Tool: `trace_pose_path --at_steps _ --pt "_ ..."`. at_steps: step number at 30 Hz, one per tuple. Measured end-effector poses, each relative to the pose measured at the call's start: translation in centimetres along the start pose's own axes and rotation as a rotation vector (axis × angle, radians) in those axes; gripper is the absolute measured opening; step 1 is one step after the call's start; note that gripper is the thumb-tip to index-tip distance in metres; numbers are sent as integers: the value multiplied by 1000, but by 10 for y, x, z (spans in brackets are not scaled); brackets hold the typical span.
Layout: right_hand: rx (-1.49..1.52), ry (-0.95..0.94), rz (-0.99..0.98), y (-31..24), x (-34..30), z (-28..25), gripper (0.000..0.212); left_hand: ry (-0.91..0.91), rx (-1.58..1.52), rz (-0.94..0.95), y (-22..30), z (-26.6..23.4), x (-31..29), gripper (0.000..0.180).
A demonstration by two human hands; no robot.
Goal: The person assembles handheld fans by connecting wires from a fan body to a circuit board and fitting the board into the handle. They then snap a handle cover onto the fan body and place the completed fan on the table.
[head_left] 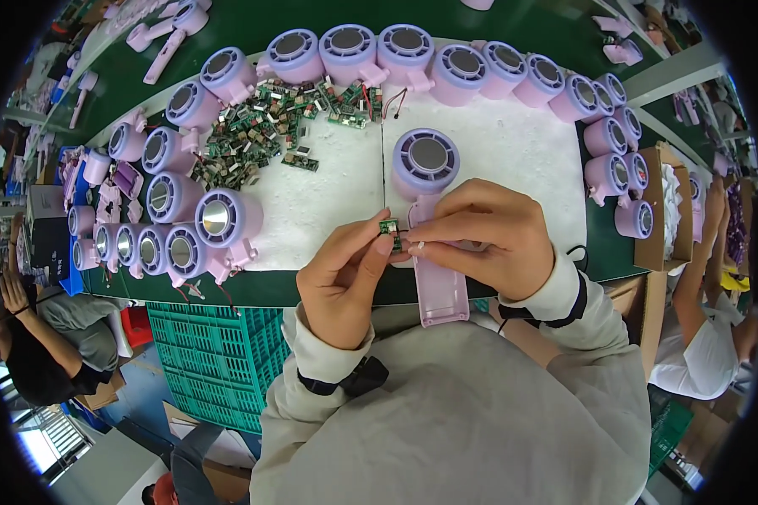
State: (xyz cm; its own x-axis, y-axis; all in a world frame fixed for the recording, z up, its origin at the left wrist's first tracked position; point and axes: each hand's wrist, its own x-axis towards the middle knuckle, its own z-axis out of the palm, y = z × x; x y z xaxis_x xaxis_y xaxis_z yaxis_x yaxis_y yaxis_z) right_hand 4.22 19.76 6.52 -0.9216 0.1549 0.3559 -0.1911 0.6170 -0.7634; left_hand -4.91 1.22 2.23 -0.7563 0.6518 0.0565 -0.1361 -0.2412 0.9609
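Note:
My left hand pinches a small green circuit board between thumb and fingers. Right beside it, my right hand is closed on what looks like a small white wire connector, held against the board's edge. Whether the connector is seated in the board cannot be made out. Beneath both hands lies a handheld fan, its round purple head on the white sheet and its open pink handle shell pointing toward me over the table edge. The fingers hide the upper part of the handle.
A heap of loose circuit boards lies on the white foam sheet. Several fan heads arc around it. Green crates stand below the table at left, a cardboard box at right. Other people are at both sides.

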Motion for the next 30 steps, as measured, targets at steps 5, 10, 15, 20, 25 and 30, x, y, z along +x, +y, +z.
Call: trace_pose_path --at_steps 5,10,15,20,25,30 --pt "14 -58 -34 1 -3 -3 22 -26 14 21 -1 1 -4 30" --pt "77 -107 109 -6 -4 -6 21 -17 16 24 0 5 -5 31" --pt "-13 8 207 -9 -4 -3 19 -40 47 36 -3 6 -6 30" --pt "-112 22 39 -3 -3 1 20 -14 84 69 -4 8 -6 31" --pt "-243 -50 -121 -5 -1 -2 21 -5 309 145 -2 10 -7 32" --pt "-280 -65 -195 -3 -1 -10 21 -53 670 376 3 9 -7 35"
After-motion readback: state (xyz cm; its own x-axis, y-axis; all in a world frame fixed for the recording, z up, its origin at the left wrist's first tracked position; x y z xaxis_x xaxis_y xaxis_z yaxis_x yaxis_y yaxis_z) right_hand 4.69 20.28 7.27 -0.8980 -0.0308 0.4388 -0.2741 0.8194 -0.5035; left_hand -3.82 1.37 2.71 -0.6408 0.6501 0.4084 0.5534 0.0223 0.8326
